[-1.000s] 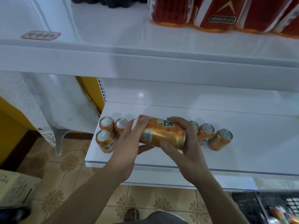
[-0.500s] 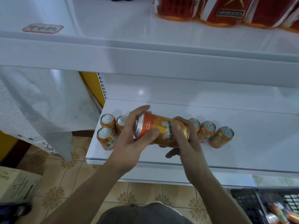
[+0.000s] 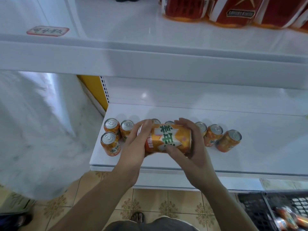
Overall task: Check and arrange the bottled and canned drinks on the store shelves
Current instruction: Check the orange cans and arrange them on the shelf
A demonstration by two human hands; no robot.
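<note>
A white store shelf (image 3: 250,147) runs low along the aisle, with tiled floor (image 3: 166,205) showing beneath it; over the shelf's front part, seemingly clear of the surface, is the orange can (image 3: 170,140) under inspection. It lies on its side, its long axis running left to right along the shelf edge, printed face turned up toward the person; the silver lid end points left and the base points right. The left hand (image 3: 133,147) wraps the lid end, fingers curled over the top; the right hand (image 3: 195,147) cups the base end, thumb pressed on the label; so both hands are clamped on the one can, neither nearer than the other. I'd judge this the checking step; to shelve it, the can must be tipped upright with the lid end raised, which falls mostly to the left hand. Just behind stands a row of matching cans (image 3: 215,134), lids up, two half hidden by the hands; three more (image 3: 110,142) cluster at the shelf's left end. Overhead an upper shelf (image 3: 150,52) carries red packs (image 3: 233,12); at lower right a black crate (image 3: 260,210) holds more drinks, blurred.
</note>
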